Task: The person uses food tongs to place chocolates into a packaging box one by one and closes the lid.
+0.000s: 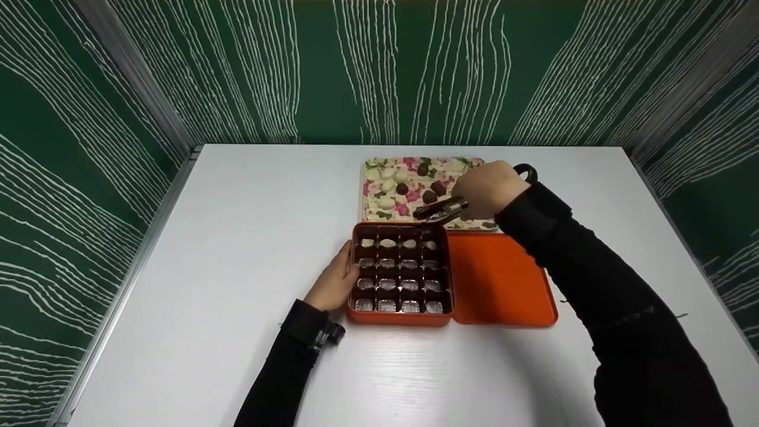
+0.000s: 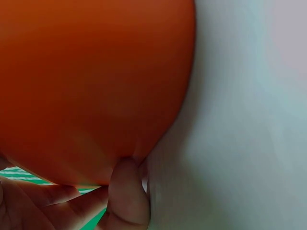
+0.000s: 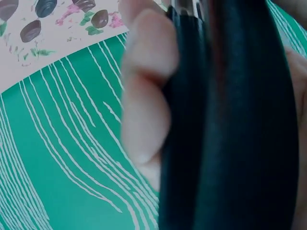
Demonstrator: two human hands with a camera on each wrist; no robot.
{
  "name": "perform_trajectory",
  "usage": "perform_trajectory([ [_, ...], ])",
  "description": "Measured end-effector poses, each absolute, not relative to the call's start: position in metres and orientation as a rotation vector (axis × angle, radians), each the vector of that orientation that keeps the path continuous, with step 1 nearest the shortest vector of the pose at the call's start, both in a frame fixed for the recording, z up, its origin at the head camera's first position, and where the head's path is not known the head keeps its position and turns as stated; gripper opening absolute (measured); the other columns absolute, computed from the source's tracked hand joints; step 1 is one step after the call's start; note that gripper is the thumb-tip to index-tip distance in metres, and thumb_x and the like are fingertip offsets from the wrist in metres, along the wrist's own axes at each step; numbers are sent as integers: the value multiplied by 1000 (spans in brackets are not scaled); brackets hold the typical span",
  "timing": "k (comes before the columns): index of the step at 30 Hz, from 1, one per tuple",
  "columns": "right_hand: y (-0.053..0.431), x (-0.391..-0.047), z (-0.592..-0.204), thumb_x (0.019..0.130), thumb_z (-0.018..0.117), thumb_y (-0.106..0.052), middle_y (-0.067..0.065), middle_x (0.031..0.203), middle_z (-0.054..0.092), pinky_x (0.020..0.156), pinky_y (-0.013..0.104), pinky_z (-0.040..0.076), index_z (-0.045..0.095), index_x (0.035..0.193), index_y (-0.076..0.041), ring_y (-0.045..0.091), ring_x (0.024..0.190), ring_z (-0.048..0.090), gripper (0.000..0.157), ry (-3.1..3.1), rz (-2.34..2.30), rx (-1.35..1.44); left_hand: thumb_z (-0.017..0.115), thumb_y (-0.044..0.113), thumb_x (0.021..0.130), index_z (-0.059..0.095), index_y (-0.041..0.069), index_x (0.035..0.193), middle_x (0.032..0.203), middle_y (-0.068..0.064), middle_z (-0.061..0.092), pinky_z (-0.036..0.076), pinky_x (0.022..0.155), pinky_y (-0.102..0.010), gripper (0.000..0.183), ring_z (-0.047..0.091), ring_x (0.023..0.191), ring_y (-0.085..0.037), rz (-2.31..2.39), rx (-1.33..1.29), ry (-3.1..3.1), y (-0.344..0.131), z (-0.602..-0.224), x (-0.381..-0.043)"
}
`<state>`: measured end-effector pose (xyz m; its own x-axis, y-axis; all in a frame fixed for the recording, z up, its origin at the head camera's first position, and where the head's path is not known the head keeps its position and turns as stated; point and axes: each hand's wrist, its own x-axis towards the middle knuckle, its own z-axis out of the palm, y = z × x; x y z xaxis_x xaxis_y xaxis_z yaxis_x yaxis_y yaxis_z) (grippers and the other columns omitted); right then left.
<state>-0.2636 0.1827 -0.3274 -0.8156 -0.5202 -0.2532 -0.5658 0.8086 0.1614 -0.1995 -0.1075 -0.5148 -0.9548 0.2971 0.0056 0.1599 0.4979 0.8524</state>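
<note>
My left hand holds the left side of an orange box, its thumb at the rim. In the left wrist view, fingertips press low on the orange outer wall beside the table. Inside the box is a brown divided insert with clear cups. Pale chocolates sit in three cups of the far row. My right hand grips tongs with black handles. Their tips are over the box's far right corner; I cannot tell whether they hold a chocolate.
Behind the box lies a flowered tin lid with several dark chocolates and pale chocolates on it. An orange lid lies flat against the box's right side. Green walls with white lines surround the white table.
</note>
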Motion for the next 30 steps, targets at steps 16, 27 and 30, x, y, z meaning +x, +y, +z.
perform_trajectory([
  [16,176,-305,-398,94,75,-26,14,89,70,72,50,54,72,119,-6,33,78,64,32,3039,96,-765,41,10,107,11,-10,160,165,-30,19,16,126,-48,64,21,152,-41,1445,389,2578,-108,-515,-199],
  [27,157,-322,-430,95,74,-26,12,78,64,61,38,34,72,102,-5,29,68,58,22,3055,134,-707,42,9,106,11,-13,158,163,-32,20,18,126,-49,65,23,152,-42,1436,385,2586,-109,-515,-200],
  [30,154,-326,-436,96,73,-26,11,70,59,59,37,30,71,90,-6,27,62,55,21,3066,140,-694,42,9,105,12,-14,158,163,-33,21,18,126,-49,64,23,151,-43,1427,382,2594,-109,-516,-201],
])
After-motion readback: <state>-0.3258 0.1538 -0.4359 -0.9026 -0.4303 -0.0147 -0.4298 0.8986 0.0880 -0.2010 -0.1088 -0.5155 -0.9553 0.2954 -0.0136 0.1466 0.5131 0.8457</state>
